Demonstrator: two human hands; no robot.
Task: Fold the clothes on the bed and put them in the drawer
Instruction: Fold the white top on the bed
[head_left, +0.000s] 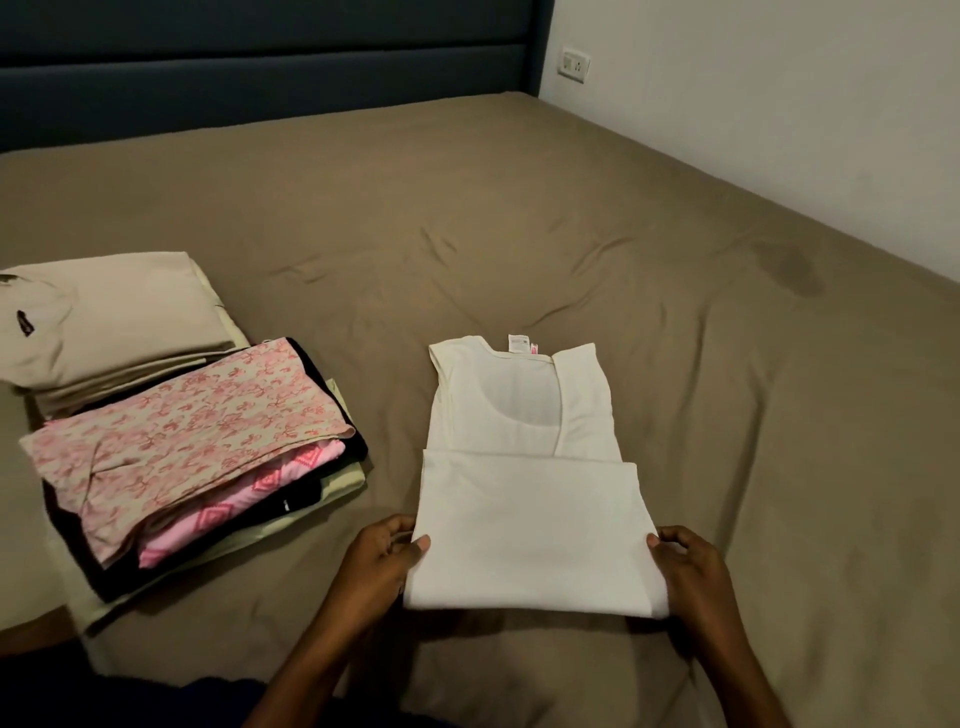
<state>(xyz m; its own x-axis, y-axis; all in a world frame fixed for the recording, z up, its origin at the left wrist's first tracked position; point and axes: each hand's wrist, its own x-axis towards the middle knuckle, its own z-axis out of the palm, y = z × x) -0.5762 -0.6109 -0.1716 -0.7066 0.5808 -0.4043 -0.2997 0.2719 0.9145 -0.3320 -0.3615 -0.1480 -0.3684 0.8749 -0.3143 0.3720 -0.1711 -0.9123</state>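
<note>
Hands pinch your folded white sleeveless cotton top (524, 519) by its sides near the bed's (571, 218) front edge: left grip (382, 564) and right grip (688, 571) both holding fabric.

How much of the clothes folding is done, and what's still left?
Done: two folded stacks lie on the brown bed sheet, a beige pile and a pink flowered pile. In hand: the left hand and right hand grip the white sleeveless top, its bottom part folded up. Left: finishing that fold and putting everything in the drawer, which isn't in view.
</note>
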